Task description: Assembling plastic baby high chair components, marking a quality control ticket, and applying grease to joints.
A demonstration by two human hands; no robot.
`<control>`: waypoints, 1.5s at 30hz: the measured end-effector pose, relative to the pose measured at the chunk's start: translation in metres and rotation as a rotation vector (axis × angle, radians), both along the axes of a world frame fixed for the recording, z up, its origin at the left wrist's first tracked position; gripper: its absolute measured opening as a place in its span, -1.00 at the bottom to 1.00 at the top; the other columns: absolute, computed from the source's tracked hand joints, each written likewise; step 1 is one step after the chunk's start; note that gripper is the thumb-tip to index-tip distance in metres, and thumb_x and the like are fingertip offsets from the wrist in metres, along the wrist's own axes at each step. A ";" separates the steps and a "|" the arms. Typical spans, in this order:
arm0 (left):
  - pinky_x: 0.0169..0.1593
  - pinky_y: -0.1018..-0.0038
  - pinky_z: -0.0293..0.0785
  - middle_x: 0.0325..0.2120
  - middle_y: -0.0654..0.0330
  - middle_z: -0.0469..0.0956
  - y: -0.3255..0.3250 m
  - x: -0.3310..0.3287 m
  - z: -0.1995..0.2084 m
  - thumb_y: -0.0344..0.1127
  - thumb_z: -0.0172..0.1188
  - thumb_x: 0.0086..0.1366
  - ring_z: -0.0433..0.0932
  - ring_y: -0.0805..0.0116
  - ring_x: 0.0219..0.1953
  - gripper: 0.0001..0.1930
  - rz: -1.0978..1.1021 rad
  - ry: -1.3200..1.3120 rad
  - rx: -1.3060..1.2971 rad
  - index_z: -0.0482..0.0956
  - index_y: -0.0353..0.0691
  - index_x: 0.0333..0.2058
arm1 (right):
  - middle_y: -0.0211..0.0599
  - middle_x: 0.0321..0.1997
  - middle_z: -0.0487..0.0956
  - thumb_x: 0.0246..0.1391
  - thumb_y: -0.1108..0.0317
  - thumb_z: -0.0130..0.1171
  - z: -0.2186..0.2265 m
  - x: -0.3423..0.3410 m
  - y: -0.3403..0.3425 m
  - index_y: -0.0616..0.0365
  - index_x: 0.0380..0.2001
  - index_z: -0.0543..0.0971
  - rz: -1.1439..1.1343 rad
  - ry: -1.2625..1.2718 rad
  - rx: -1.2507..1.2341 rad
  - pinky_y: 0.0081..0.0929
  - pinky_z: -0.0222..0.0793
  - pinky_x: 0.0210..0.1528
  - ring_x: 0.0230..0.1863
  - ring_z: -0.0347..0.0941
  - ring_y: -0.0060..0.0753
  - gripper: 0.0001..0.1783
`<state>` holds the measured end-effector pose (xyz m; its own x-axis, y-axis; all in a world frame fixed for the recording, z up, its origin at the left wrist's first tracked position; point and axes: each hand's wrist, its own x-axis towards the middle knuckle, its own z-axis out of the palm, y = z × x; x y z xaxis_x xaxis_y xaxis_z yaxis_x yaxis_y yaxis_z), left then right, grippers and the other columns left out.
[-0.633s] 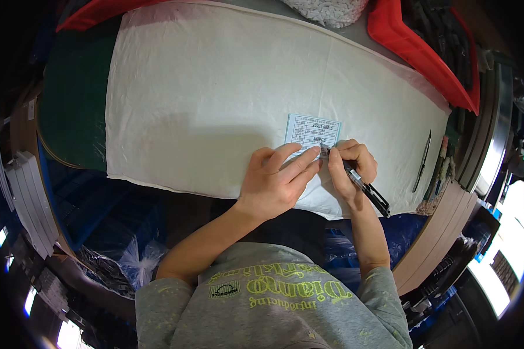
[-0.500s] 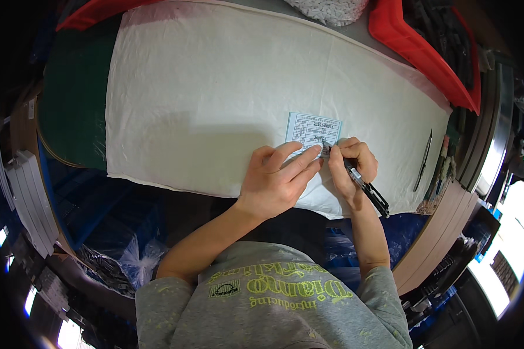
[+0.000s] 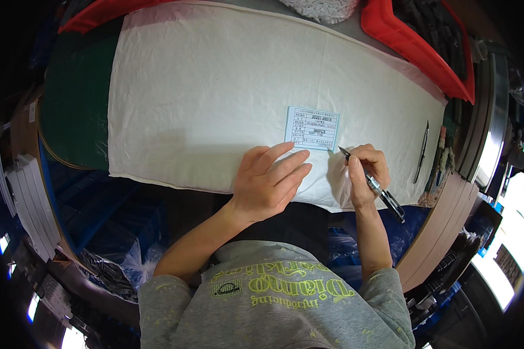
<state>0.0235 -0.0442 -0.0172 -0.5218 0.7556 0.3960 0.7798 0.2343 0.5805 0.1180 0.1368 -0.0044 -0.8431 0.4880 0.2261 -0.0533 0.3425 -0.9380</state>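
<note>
A light blue printed label slip [image 3: 312, 128] lies flat on the white cloth [image 3: 215, 75] that covers the table. My left hand [image 3: 271, 180] rests palm down at the slip's lower left corner, fingers stretched and slightly apart, a fingertip at its edge. My right hand [image 3: 368, 171] grips a black and silver pen [image 3: 386, 198] between thumb and fingers. Its dark tip points up and left, just off the slip's lower right corner.
A second thin dark pen-like tool [image 3: 422, 152] lies on the cloth at the right. Red bins [image 3: 410, 43] stand at the far right and far left edges, the right one holding dark parts. A bag of white pieces [image 3: 326, 9] sits at the back.
My right hand has drawn back right and down with the pen, off the slip. My left hand has shifted slightly left, uncovering the slip's lower part.
</note>
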 end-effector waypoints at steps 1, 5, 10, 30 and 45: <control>-0.02 0.39 0.17 -0.10 0.41 0.48 0.001 0.001 0.001 -0.35 0.26 -0.13 0.36 0.38 -0.01 -0.66 -0.032 -0.013 -0.022 0.60 -0.05 -0.25 | -0.31 -0.54 0.46 -0.08 0.55 0.15 0.004 0.000 -0.003 0.24 -0.43 0.38 0.012 -0.037 0.030 -0.68 0.18 -0.48 -0.55 0.27 -0.64 -0.85; -0.01 0.39 0.15 -0.09 0.42 0.48 0.009 0.003 0.006 -0.30 0.25 -0.09 0.33 0.41 0.00 -0.69 -0.045 -0.047 -0.061 0.60 -0.05 -0.26 | -0.33 -0.57 0.46 -0.15 0.57 0.20 0.002 -0.008 -0.011 0.20 -0.55 0.36 -0.080 -0.085 -0.046 -0.70 0.12 -0.56 -0.60 0.23 -0.69 -0.81; -0.04 0.41 0.14 -0.08 0.45 0.47 0.011 0.004 -0.001 -0.27 0.24 -0.06 0.33 0.43 -0.01 -0.71 -0.007 0.052 -0.086 0.61 -0.03 -0.27 | -0.34 -0.64 0.44 -0.17 0.59 0.19 -0.006 -0.010 -0.003 0.19 -0.60 0.33 -0.046 -0.112 0.018 -0.71 0.08 -0.65 -0.67 0.20 -0.72 -0.78; -0.10 0.42 0.18 -0.08 0.49 0.45 0.012 0.006 -0.004 -0.27 0.25 -0.08 0.35 0.46 -0.03 -0.70 0.023 0.076 -0.088 0.60 0.02 -0.26 | -0.26 -0.67 0.46 -0.19 0.62 0.18 -0.010 -0.008 -0.001 0.20 -0.64 0.32 -0.052 -0.024 0.128 -0.67 0.13 -0.67 -0.72 0.25 -0.62 -0.78; -0.08 0.42 0.20 -0.07 0.50 0.42 0.012 0.005 -0.005 -0.27 0.25 -0.07 0.33 0.47 -0.01 -0.70 0.021 0.079 -0.095 0.59 0.04 -0.26 | -0.24 -0.63 0.47 -0.13 0.59 0.17 -0.010 -0.005 0.001 0.21 -0.61 0.34 -0.090 -0.036 0.141 -0.67 0.14 -0.64 -0.68 0.27 -0.63 -0.81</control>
<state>0.0288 -0.0321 -0.0223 -0.5077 0.7811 0.3634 0.8166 0.3020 0.4919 0.1134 0.1375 -0.0148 -0.8062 0.5277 0.2676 0.0166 0.4723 -0.8813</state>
